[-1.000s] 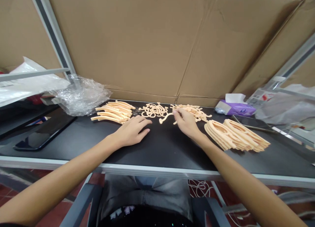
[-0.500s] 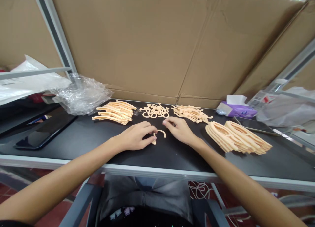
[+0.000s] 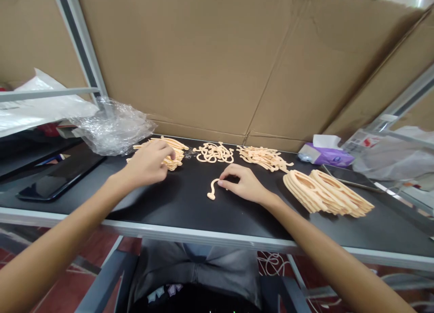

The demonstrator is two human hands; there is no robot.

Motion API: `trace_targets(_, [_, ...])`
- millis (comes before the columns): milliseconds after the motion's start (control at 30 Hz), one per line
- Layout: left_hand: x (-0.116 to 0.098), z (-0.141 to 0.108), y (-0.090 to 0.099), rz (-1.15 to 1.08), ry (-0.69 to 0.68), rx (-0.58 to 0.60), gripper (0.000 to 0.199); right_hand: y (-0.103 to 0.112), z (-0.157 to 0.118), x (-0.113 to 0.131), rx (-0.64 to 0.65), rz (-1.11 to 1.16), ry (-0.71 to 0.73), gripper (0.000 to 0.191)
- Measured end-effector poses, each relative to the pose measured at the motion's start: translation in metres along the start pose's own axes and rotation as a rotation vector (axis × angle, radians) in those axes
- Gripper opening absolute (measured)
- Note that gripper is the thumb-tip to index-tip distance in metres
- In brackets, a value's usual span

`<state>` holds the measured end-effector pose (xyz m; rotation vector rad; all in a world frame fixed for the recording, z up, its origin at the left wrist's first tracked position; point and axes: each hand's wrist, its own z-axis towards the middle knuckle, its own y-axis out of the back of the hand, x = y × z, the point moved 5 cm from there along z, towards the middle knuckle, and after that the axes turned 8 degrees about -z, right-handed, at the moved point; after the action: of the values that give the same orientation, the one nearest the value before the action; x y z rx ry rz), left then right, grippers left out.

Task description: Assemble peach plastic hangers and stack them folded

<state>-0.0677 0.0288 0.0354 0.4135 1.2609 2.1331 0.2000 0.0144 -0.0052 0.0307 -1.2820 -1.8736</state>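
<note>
My right hand (image 3: 242, 182) pinches the top of a beige hook-shaped piece (image 3: 212, 193) between thumb and fingertips; the piece is on the black tabletop, with its round end toward me. Over at the left, my left hand (image 3: 151, 161) is above a pile of long, slightly curved beige pieces (image 3: 178, 146) and covers much of it. Its fingers are bent with the thumb apart from them, and nothing shows in its grasp; the far fingertips are partly hidden. Behind the right hand are a heap of small beige hooks (image 3: 215, 153) and a heap of wavy beige strips (image 3: 262, 157).
Stacked beige pieces with oval openings (image 3: 327, 193) sit at the right. Beyond them are a purple tissue pack (image 3: 325, 154) and a dark flat device (image 3: 352, 177). A black phone-like slab (image 3: 57, 179) and crumpled clear plastic (image 3: 113, 127) occupy the left. Cardboard (image 3: 203, 64) walls the back.
My left hand has left the hook-shaped piece and moved left to the pile of long curved pieces. My right hand has come slightly down and left and taken hold of the hook.
</note>
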Motion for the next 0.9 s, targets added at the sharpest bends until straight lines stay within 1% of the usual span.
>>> trace_targets(133, [0.035,-0.025,0.011,0.118,0.064,0.004,0.024,0.000,0.000,0.000,-0.007,0.002,-0.014,0.010])
trace_targets(200, [0.047,-0.035,0.010,0.170,0.138,0.008,0.026,0.000,0.000,0.000,-0.007,0.004,-0.015,0.010])
trace_targets(267, [0.052,-0.041,0.006,0.191,0.173,0.032,0.029,0.001,0.000,0.000,-0.003,0.005,-0.017,0.010])
trace_targets(400, [0.053,-0.041,-0.002,0.189,0.143,0.054,0.026,0.001,0.000,0.000,-0.004,0.003,-0.023,0.009])
trace_targets(633, [0.046,-0.039,0.002,0.153,0.106,0.077,0.020,0.000,0.000,-0.001,0.005,0.001,-0.014,0.008])
trace_targets(800, [0.042,-0.039,0.003,0.039,0.094,0.128,0.021,0.001,0.000,-0.001,-0.002,0.010,0.004,0.007])
trace_targets(900, [0.032,-0.037,0.002,-0.080,0.026,0.151,0.025,0.000,0.000,0.000,0.000,0.015,0.016,0.007])
